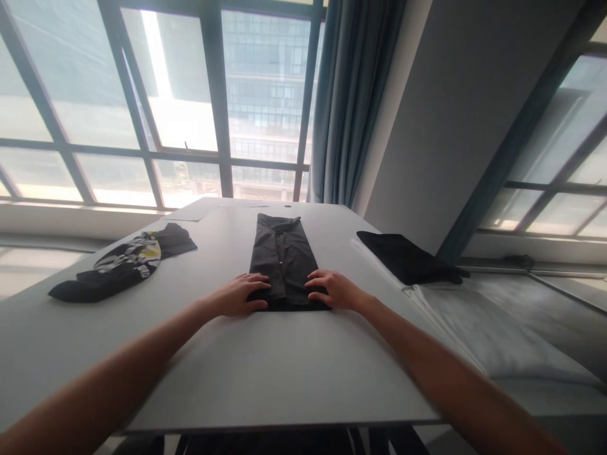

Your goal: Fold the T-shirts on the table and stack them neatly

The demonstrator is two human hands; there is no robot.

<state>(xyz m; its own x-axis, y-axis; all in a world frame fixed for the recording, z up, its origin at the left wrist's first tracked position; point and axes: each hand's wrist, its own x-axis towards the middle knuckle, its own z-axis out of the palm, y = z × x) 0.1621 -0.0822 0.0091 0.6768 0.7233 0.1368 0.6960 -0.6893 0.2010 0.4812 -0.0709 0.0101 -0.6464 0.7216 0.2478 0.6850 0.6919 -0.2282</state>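
Note:
A dark grey garment point(282, 259), folded into a long narrow strip, lies flat on the white table point(284, 373) in front of me. Whether it is a shirt or trousers I cannot tell. My left hand point(239, 294) rests on its near left edge with the fingers spread. Opposite it, my right hand point(334, 290) touches the near right edge, its fingers also apart. A seam or fold line runs lengthwise down the middle of the cloth. The garment's far end is slightly uneven.
To the left lies a crumpled black garment with a white and yellow pattern point(126, 259). On the right, a folded black cloth point(408, 258) sits beside a white sheet-like cover point(502, 328). Windows point(265, 88) and a blue-grey curtain point(353, 101) stand behind the table.

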